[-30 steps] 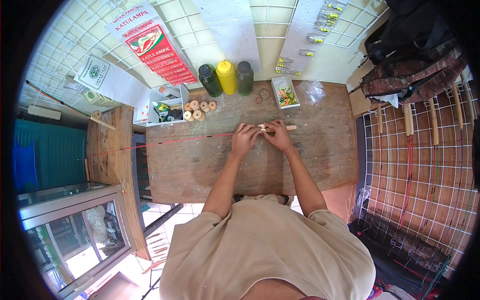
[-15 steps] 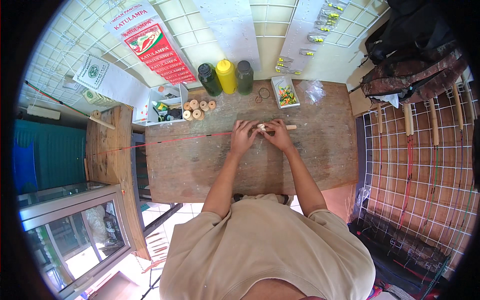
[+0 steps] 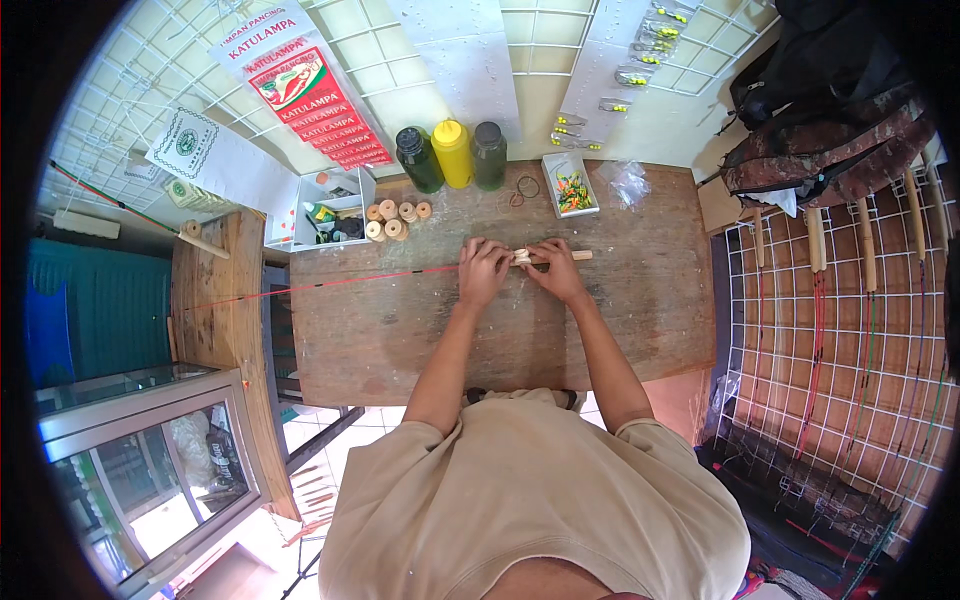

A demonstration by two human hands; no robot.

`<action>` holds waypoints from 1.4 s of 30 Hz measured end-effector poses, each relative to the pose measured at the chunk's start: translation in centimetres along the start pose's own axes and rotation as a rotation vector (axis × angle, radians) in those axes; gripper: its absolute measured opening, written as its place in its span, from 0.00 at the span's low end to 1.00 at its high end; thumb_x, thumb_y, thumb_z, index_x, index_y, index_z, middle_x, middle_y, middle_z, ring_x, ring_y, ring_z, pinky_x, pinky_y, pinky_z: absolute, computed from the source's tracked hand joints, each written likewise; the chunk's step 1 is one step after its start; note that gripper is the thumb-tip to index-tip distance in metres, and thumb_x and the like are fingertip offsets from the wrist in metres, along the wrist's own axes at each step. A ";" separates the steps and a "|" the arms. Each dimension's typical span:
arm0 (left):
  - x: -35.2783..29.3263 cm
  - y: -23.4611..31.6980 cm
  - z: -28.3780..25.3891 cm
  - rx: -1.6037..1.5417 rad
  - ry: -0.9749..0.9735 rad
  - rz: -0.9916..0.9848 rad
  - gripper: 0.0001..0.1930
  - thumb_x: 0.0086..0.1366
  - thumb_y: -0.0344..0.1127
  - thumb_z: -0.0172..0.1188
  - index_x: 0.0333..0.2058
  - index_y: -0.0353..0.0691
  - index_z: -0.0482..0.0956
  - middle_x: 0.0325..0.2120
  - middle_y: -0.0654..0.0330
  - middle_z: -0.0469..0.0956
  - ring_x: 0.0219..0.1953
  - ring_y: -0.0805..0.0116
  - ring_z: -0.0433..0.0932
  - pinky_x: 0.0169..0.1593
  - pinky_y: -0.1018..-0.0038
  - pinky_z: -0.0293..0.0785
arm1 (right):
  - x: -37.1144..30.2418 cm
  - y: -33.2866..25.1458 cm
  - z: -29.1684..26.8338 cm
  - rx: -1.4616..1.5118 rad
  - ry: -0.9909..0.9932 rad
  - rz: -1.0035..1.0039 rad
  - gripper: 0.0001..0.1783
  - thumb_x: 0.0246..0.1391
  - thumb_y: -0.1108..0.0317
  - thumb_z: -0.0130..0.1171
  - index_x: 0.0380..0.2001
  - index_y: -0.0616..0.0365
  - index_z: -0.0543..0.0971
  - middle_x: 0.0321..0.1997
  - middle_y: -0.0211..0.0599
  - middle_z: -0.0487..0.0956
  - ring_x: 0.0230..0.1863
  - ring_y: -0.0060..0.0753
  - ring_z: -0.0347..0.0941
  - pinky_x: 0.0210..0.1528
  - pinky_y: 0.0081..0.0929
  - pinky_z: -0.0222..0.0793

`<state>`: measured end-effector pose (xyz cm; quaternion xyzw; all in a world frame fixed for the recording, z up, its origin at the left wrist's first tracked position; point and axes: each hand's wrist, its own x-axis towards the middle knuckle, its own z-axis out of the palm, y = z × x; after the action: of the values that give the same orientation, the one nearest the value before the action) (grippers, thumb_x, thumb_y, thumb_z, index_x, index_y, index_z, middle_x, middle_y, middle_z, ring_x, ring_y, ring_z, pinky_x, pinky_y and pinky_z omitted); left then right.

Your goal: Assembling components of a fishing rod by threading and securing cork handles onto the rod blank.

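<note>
A thin red fishing rod (image 3: 380,276) lies across the wooden table, its pale wooden handle (image 3: 583,255) pointing right. Between my hands, a small pale wooden spool (image 3: 521,257) sits against the rod where the handle begins. My left hand (image 3: 484,272) is closed on the rod just left of the spool, fingertips close to its edge. From the right, my right hand (image 3: 553,270) pinches at the spool, with the handle passing under its fingers. My fingers partly hide how the spool is joined to the rod.
Several wooden spools (image 3: 397,229) stand at the back left beside a white box (image 3: 352,232) of bottles. Dark bottles (image 3: 419,160) flank a yellow bottle (image 3: 452,154). A white tray (image 3: 594,209) of colourful floats and a clear plastic bag (image 3: 628,184) lie at the back right.
My left hand has shifted slightly left, away from the spool, so more of the spool shows between my hands. My right hand stays nearly in place.
</note>
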<state>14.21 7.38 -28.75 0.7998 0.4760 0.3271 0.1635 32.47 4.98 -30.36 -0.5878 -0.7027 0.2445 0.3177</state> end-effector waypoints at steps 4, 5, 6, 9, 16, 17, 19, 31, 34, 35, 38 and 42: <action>-0.1 0.2 -0.2 -0.048 0.044 -0.008 0.07 0.50 0.30 0.64 0.31 0.44 0.80 0.32 0.66 0.77 0.44 0.61 0.69 0.46 0.65 0.65 | 0.1 -0.5 -0.4 0.002 -0.020 0.021 0.23 0.40 0.65 0.67 0.43 0.57 0.80 0.44 0.40 0.78 0.50 0.44 0.66 0.56 0.36 0.62; -0.2 0.2 -0.3 -0.048 0.044 -0.008 0.07 0.50 0.30 0.64 0.31 0.44 0.80 0.32 0.66 0.77 0.44 0.61 0.69 0.46 0.65 0.65 | 0.1 -0.5 -0.4 0.010 -0.031 0.032 0.24 0.40 0.65 0.68 0.44 0.57 0.79 0.43 0.44 0.78 0.51 0.44 0.65 0.56 0.36 0.62; -0.5 0.2 -0.6 -0.068 0.051 0.045 0.08 0.50 0.30 0.64 0.31 0.43 0.78 0.34 0.64 0.76 0.45 0.59 0.69 0.47 0.64 0.64 | 0.1 -0.5 -0.4 0.009 -0.032 0.032 0.24 0.40 0.65 0.68 0.44 0.57 0.79 0.43 0.44 0.78 0.51 0.44 0.65 0.56 0.36 0.62; -1.7 0.1 -1.1 -0.079 0.016 0.143 0.08 0.49 0.32 0.64 0.30 0.42 0.76 0.39 0.62 0.74 0.46 0.57 0.67 0.49 0.62 0.63 | 0.1 -0.3 -0.3 -0.010 -0.024 0.020 0.23 0.40 0.65 0.67 0.44 0.56 0.79 0.43 0.43 0.78 0.51 0.44 0.66 0.56 0.35 0.63; -2.3 -0.2 -1.9 -0.025 -0.079 0.129 0.09 0.52 0.38 0.64 0.32 0.44 0.80 0.46 0.59 0.70 0.51 0.52 0.63 0.55 0.60 0.61 | 0.2 0.1 0.0 -0.014 -0.006 0.020 0.22 0.40 0.65 0.67 0.43 0.56 0.80 0.44 0.42 0.78 0.51 0.44 0.66 0.56 0.35 0.63; -2.2 -0.3 -1.8 -0.026 -0.078 0.129 0.09 0.52 0.38 0.64 0.32 0.44 0.80 0.46 0.59 0.70 0.51 0.52 0.63 0.55 0.60 0.61 | 0.2 0.1 -0.1 -0.014 -0.006 0.022 0.22 0.40 0.64 0.67 0.43 0.57 0.80 0.44 0.42 0.78 0.50 0.44 0.66 0.56 0.35 0.63; -1.9 -0.7 -1.7 -0.041 -0.048 0.162 0.09 0.51 0.36 0.66 0.31 0.42 0.80 0.46 0.57 0.71 0.50 0.50 0.64 0.53 0.59 0.62 | 0.2 -0.1 -0.1 -0.010 -0.004 0.024 0.22 0.41 0.64 0.67 0.42 0.57 0.80 0.44 0.42 0.78 0.50 0.44 0.66 0.56 0.35 0.63; 0.1 -0.1 -1.9 -0.015 -0.215 0.077 0.24 0.52 0.41 0.65 0.50 0.49 0.74 0.43 0.61 0.76 0.48 0.58 0.67 0.53 0.63 0.62 | 0.3 0.3 -0.1 -0.021 -0.045 0.051 0.22 0.44 0.62 0.65 0.44 0.57 0.79 0.45 0.42 0.78 0.51 0.45 0.66 0.56 0.36 0.62; 0.0 -0.9 -1.2 -0.018 -0.255 0.070 0.26 0.53 0.40 0.65 0.52 0.50 0.72 0.41 0.63 0.78 0.49 0.60 0.68 0.51 0.63 0.63 | 0.4 -0.3 -0.4 -0.024 -0.074 0.042 0.22 0.45 0.62 0.65 0.45 0.57 0.79 0.45 0.42 0.78 0.51 0.45 0.65 0.56 0.36 0.62; 0.1 -0.9 -1.2 -0.019 -0.255 0.072 0.26 0.53 0.40 0.65 0.52 0.50 0.72 0.41 0.63 0.78 0.49 0.60 0.68 0.51 0.63 0.63 | 0.5 -0.3 -0.5 -0.036 -0.089 0.018 0.22 0.45 0.62 0.65 0.45 0.57 0.79 0.46 0.41 0.78 0.51 0.45 0.65 0.56 0.36 0.62; 0.4 -0.7 -1.2 -0.035 -0.314 0.022 0.26 0.53 0.40 0.65 0.52 0.50 0.72 0.41 0.63 0.79 0.49 0.61 0.69 0.51 0.63 0.61 | 0.3 -0.1 -0.6 -0.034 -0.091 0.029 0.22 0.45 0.62 0.65 0.45 0.56 0.79 0.46 0.40 0.78 0.51 0.45 0.65 0.57 0.36 0.61; 0.4 -1.0 -0.9 0.028 -0.347 0.090 0.22 0.54 0.38 0.63 0.49 0.49 0.73 0.41 0.63 0.79 0.47 0.62 0.69 0.51 0.65 0.59 | 0.2 0.0 -0.5 -0.040 -0.077 0.030 0.22 0.45 0.61 0.65 0.45 0.56 0.79 0.46 0.41 0.77 0.51 0.44 0.65 0.57 0.36 0.61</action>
<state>13.08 8.13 -28.53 0.8669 0.4091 0.1846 0.2170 32.87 5.19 -29.99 -0.5947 -0.7102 0.2575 0.2750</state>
